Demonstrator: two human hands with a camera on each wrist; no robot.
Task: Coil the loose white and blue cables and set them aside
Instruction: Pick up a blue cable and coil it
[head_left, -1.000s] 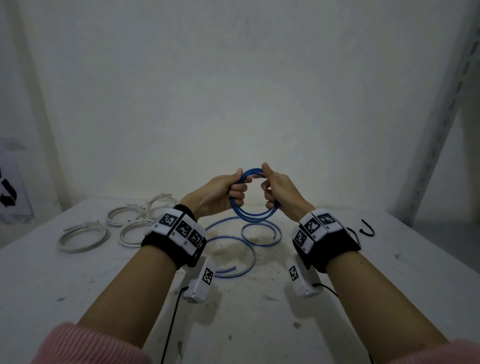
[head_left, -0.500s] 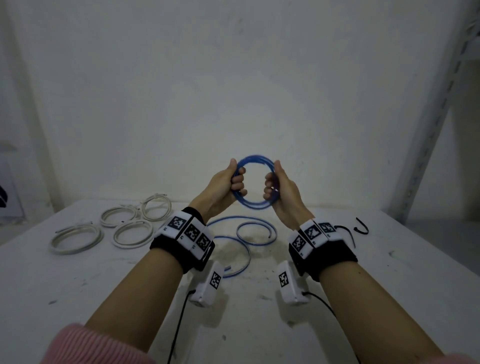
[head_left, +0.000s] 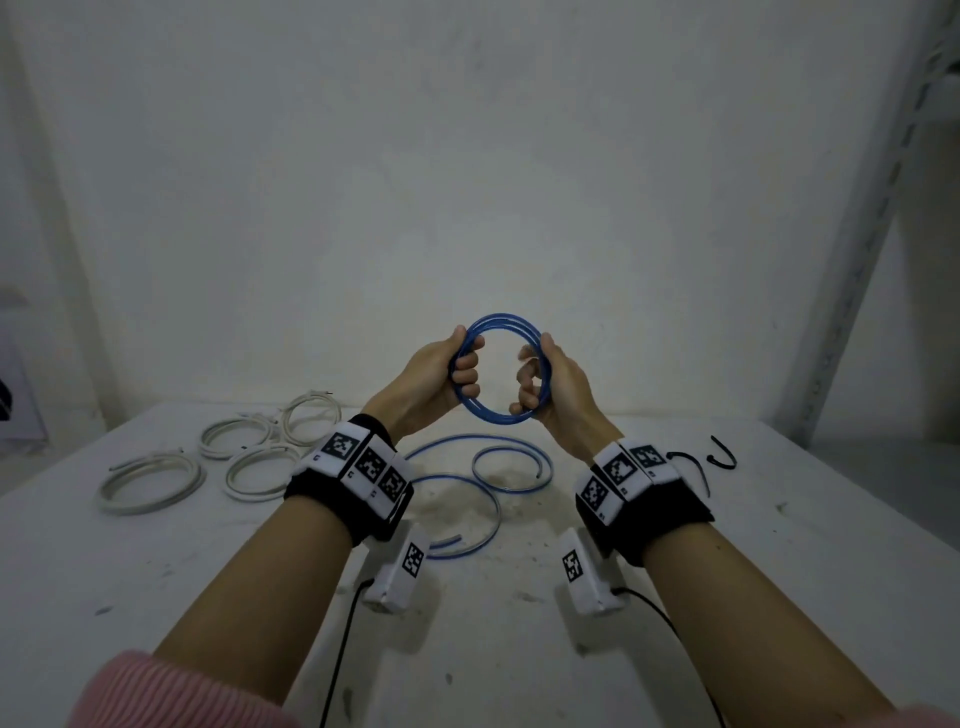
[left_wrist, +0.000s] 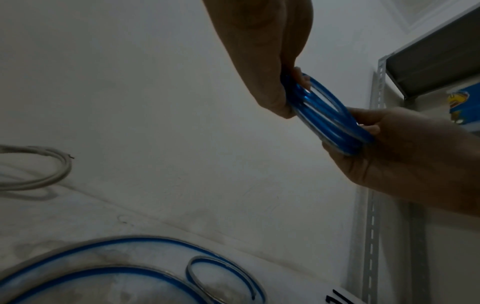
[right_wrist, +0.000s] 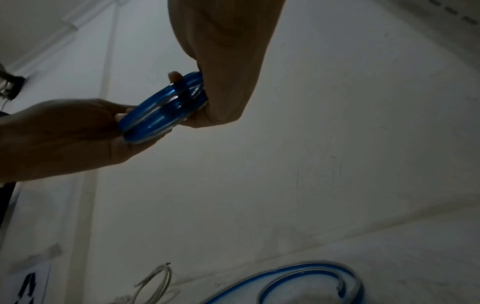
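Note:
I hold a coil of blue cable (head_left: 500, 323) upright in the air above the white table (head_left: 519, 649). My left hand (head_left: 457, 371) grips its left side and my right hand (head_left: 537, 382) grips its right side, fingers curled through the ring. The left wrist view shows the coil (left_wrist: 330, 115) edge-on between both hands, as does the right wrist view, coil (right_wrist: 161, 111). Loose blue cable (head_left: 470, 488) lies in open loops on the table beneath my hands. Several coiled white cables (head_left: 249, 457) lie at the back left.
A short black tie (head_left: 719, 457) lies on the table at the back right. A metal shelf upright (head_left: 852, 260) stands on the right, and a plain wall backs the table. Thin black wires (head_left: 337, 665) run from my wrist cameras toward me.
Both hands have lifted the blue coil higher and drawn apart, so the ring stands wider and rounder between them. The loose blue cable on the table has not moved.

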